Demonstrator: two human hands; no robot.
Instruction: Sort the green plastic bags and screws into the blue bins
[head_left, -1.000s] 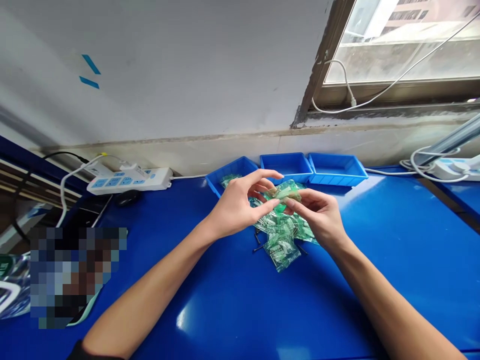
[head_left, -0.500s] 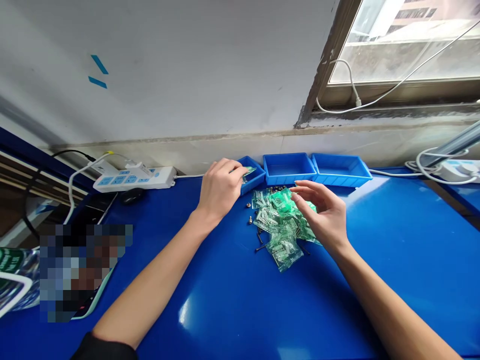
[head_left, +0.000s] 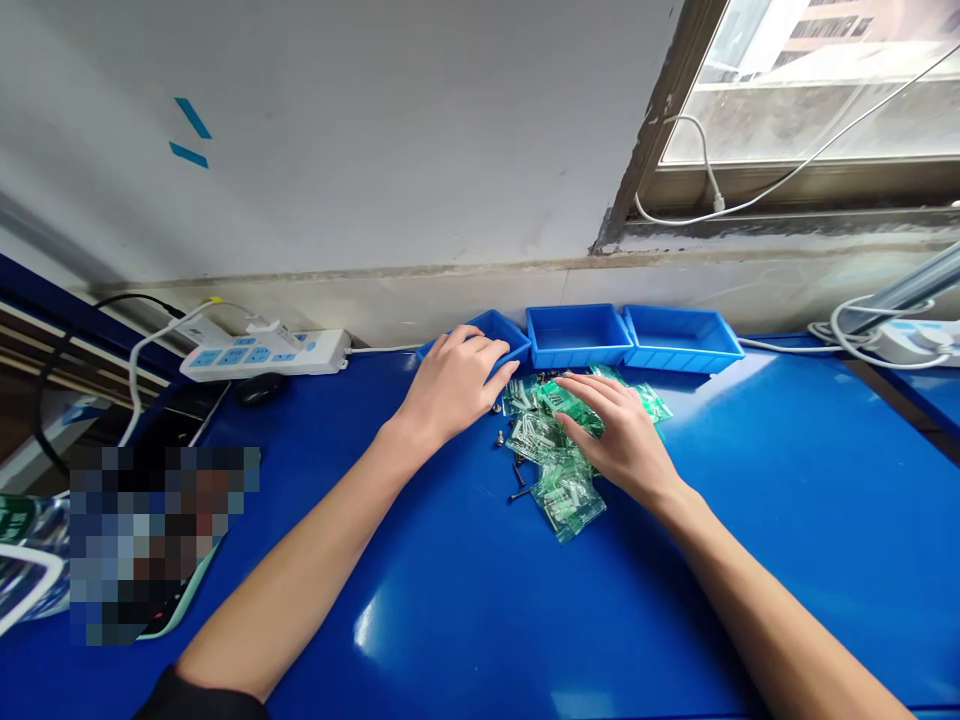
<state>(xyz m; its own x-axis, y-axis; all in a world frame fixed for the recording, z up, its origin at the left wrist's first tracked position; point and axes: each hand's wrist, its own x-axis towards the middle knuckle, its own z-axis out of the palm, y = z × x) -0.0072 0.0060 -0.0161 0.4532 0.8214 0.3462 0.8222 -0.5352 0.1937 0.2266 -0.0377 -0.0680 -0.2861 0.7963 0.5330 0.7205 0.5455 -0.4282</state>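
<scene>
The left grip [head_left: 455,388] is open over a blue bin [head_left: 516,343]. The right grip [head_left: 616,432] is open at the little green bags [head_left: 568,494] on the worktop [head_left: 450,590]. They look light, soft and slippery; pinch an edge.

The left hand [head_left: 456,385] hovers at the left blue bin [head_left: 495,335]; the right hand [head_left: 615,425] reaches over green packets [head_left: 566,495] on the worktop [head_left: 450,600].

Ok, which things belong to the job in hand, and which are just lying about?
Likely job: green-tinted clear plastic packets, loose dark metal screws, three blue rectangular plastic bins.
Likely just lying about: white plastic power strip, rounded black object.
</scene>
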